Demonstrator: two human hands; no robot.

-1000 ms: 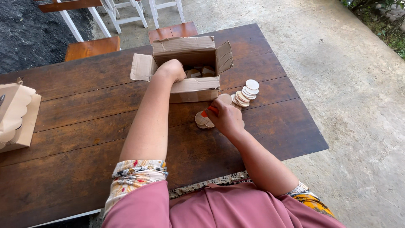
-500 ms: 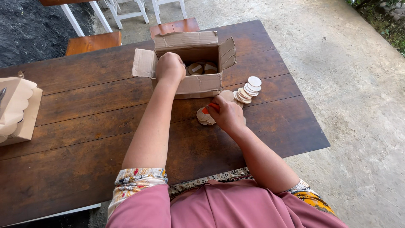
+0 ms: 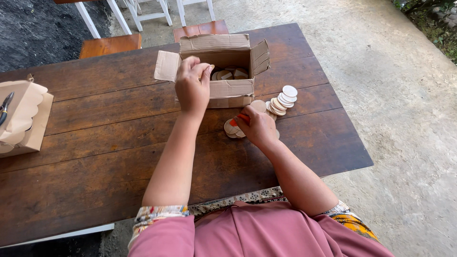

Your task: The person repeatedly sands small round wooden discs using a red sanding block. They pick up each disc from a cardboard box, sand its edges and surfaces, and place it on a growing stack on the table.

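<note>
Cardboard box (image 3: 223, 88), flaps open, upper centre of frame on dark wooden table (image 3: 95, 138); left hand (image 3: 192, 85) over its near-left edge, fingers pinched on a wooden disc (image 3: 211, 69); right hand (image 3: 258, 126) just below, curled round an orange-tipped tool and touching discs (image 3: 232, 127); fanned disc row (image 3: 282, 100) to the right
</note>
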